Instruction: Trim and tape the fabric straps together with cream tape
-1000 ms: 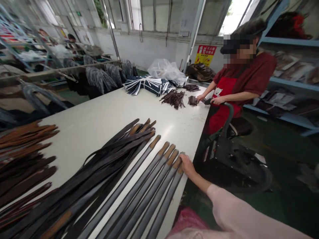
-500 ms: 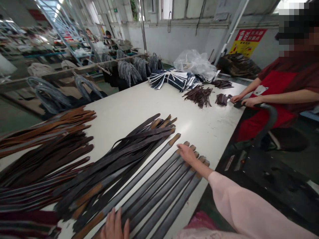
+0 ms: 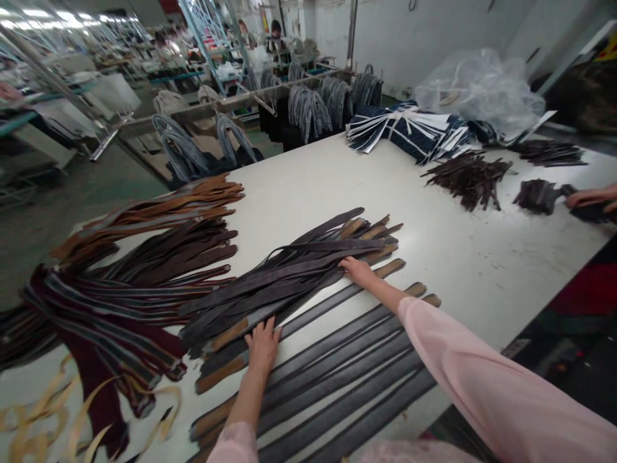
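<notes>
A loose heap of dark grey fabric straps (image 3: pixel 308 257), several with tan ends, lies across the middle of the white table. My left hand (image 3: pixel 264 344) rests at the heap's near end with its fingers spread, touching a strap beside a tan end. At the heap's far right edge, my right hand (image 3: pixel 359 270) has its fingertips drawn together on a dark grey strap; the fingertips are partly hidden. One single strap (image 3: pixel 321 308) runs beneath my right wrist. Closer to me, several grey straps (image 3: pixel 332 366) are laid out side by side, passing under my forearms.
Brown strap bundles (image 3: pixel 193 199) and maroon striped bundles (image 3: pixel 116 321) lie left, with yellowish ribbons (image 3: pixel 43 411) in front. Dark scraps (image 3: pixel 472 177), a tied navy bundle (image 3: pixel 409 132) and clear plastic (image 3: pixel 482 90) sit at the back. A co-worker's hand (image 3: pixel 595 198) is far right.
The view has swung left. My right hand has moved from the laid-out straps' far ends to the heap. My left hand has moved forward from the laid-out straps onto the heap's near end.
</notes>
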### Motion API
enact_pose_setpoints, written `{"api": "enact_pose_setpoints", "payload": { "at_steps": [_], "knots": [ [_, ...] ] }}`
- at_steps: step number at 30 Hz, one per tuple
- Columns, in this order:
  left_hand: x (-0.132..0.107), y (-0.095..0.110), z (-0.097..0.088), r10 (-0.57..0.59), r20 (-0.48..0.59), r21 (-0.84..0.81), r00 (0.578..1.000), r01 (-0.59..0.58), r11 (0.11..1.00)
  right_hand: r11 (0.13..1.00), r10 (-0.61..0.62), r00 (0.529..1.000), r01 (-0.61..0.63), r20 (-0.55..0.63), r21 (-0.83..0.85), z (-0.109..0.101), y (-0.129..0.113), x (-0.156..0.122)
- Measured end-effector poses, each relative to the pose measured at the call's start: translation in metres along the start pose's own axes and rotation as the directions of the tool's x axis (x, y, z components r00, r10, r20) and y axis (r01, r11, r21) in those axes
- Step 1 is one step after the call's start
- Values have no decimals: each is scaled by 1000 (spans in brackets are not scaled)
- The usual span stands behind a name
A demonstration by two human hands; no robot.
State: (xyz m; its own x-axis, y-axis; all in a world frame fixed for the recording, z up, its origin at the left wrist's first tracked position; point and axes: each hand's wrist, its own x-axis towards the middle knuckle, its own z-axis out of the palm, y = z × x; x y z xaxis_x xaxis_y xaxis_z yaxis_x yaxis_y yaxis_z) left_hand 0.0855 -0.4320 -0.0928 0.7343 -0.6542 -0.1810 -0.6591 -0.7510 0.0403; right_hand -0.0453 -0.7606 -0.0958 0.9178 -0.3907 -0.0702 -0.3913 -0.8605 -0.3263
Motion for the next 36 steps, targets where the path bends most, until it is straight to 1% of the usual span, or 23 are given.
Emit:
{"api": "enact_pose_setpoints", "payload": {
  "at_steps": [2,4,7,9,10,12,14,15,17,19,20,22,24,26,27,28,29,30,31,32,33,34,36],
  "knots": [
    [11,-6,-7,-5,43,-7,999,5,1000,1000,1,1000,-1,14,-25,-6,3,11],
    [18,-14,-14,16,45,-15,999,-16,1000,998,-12,999,14,40,-60,-14,4,17],
    [18,-25,-17,145,35,-92,989,-141,986,992,-42,992,55,120,-113,-24,9,16],
    [11,-30,-18,225,56,-161,973,-214,964,988,-22,982,50,186,-148,-27,15,7],
    [7,-30,-18,242,78,-193,967,-224,955,986,-6,975,43,221,-163,-27,18,0],
    [-1,-31,-19,239,135,-259,962,-199,945,984,6,957,46,290,-170,-26,25,-14],
    [-4,-33,-22,249,222,-351,943,-161,923,987,0,939,55,343,-150,-27,31,-26],
    [-3,-36,-24,259,278,-400,925,-134,907,989,2,933,51,361,-136,-28,34,-30],
    [2,-47,-28,279,397,-479,874,-62,876,993,29,922,19,387,-119,-32,39,-32],
    [9,-62,-31,279,489,-512,827,13,859,993,70,901,-23,428,-114,-37,43,-29],
    [12,-70,-33,275,514,-513,812,34,858,993,85,888,-36,452,-116,-39,44,-28],
    [15,-84,-35,244,541,-450,805,32,892,990,101,873,-40,477,-136,-42,44,-26],
    [13,-92,-38,183,546,-330,818,10,944,982,101,890,-18,444,-186,-43,43,-29],
    [8,-93,-41,107,533,-218,839,14,976,971,80,920,16,384,-240,-43,41,-35],
    [5,-90,-42,61,512,-171,857,32,985,966,59,931,38,359,-256,-43,40,-38],
    [1,-86,-43,16,466,-122,885,46,991,963,35,940,59,339,-264,-43,40,-41],
    [-2,-80,-44,-22,389,-64,921,51,997,961,15,946,75,323,-267,-44,40,-44],
    [-4,-72,-45,-41,286,-9,957,46,999,960,1,952,85,307,-266,-44,39,-47],
    [-5,-63,-45,-26,176,28,984,22,999,960,-8,957,89,290,-267,-44,39,-49],
    [-5,-53,-44,25,80,39,996,-28,999,959,-13,962,88,271,-269,-43,38,-51],
    [-5,-43,-42,99,10,24,995,-100,995,958,-14,966,87,258,-273,-42,37,-52],
    [-3,-32,-39,180,-26,-8,983,-180,984,957,-17,969,88,248,-277,-41,36,-54],
    [1,-13,-28,298,-48,-50,953,-300,952,954,-29,970,99,242,-284,-38,33,-58]
  ]
}}
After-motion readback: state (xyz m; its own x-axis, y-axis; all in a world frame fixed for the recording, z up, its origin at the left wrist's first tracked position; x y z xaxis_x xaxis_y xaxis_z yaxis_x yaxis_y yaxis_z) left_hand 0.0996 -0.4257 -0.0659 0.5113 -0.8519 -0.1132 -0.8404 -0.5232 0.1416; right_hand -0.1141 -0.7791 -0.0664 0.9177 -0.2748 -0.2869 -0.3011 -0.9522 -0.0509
